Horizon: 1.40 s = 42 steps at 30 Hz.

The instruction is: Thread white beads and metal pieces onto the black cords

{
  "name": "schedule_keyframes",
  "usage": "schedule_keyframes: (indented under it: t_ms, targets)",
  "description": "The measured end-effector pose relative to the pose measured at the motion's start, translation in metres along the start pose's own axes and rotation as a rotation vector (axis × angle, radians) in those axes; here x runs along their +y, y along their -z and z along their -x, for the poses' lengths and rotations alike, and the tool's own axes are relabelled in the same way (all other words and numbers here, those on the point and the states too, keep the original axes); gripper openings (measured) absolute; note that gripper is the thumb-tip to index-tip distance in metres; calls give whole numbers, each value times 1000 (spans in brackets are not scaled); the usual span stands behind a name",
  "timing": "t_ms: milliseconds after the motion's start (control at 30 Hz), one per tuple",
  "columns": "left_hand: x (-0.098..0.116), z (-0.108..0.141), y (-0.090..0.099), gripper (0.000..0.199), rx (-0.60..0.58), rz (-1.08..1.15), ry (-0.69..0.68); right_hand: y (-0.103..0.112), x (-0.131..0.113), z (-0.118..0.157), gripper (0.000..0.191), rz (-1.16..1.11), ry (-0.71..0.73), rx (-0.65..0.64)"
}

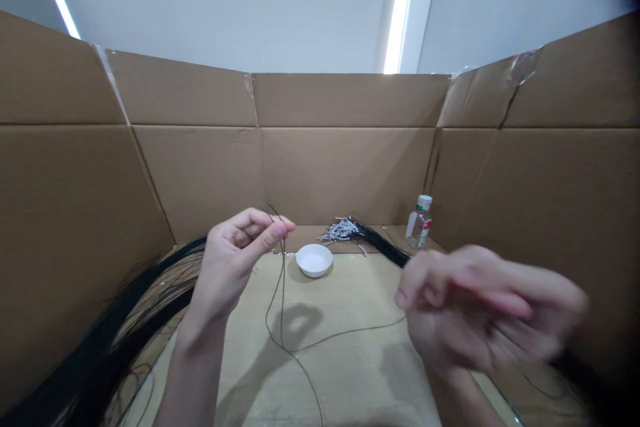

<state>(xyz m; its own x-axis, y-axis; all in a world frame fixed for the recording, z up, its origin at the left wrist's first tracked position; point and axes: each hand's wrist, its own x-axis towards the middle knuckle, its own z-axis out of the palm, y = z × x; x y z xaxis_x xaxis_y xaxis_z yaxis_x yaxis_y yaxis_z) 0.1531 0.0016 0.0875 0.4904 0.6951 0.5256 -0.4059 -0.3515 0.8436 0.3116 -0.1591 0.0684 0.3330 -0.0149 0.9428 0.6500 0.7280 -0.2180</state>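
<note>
My left hand (233,253) is raised left of the middle, its thumb and forefinger pinched on thin dark cords (283,280). Two short ends poke up above the fingertips, and the rest hangs down in loose curves over the table. One length runs across to my right hand (480,307), which is closed with curled fingers and somewhat blurred. That cord passes out of sight at the hand's near edge. Beyond the hands stands a small white bowl (314,269); I cannot make out anything in it.
Cardboard walls (350,173) enclose the pale table (350,373). At the back lies a black strand bundle (383,247) with silvery-white tips (343,230). A clear bottle (419,223) with a white cap stands at the back right. Long black strands (100,360) spread along the left.
</note>
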Motion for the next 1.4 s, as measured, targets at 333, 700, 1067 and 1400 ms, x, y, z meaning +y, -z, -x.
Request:
schedule_keyframes:
  t_ms: [333, 700, 1067, 1400]
  targets:
    - [1, 1, -14, 22, -308, -31, 150, -25, 31, -5, 17, 9, -611, -417]
    - [-7, -7, -18, 20, -405, -192, 175, -20, 53, -6, 20, -252, -905, -465]
    - [-10, -9, -26, 19, -378, -182, 207, -24, 65, 3, 20, -275, -891, -398]
    - [-15, -10, -21, 23, -452, -207, 255, -24, 73, 5, 14, -314, -886, -418]
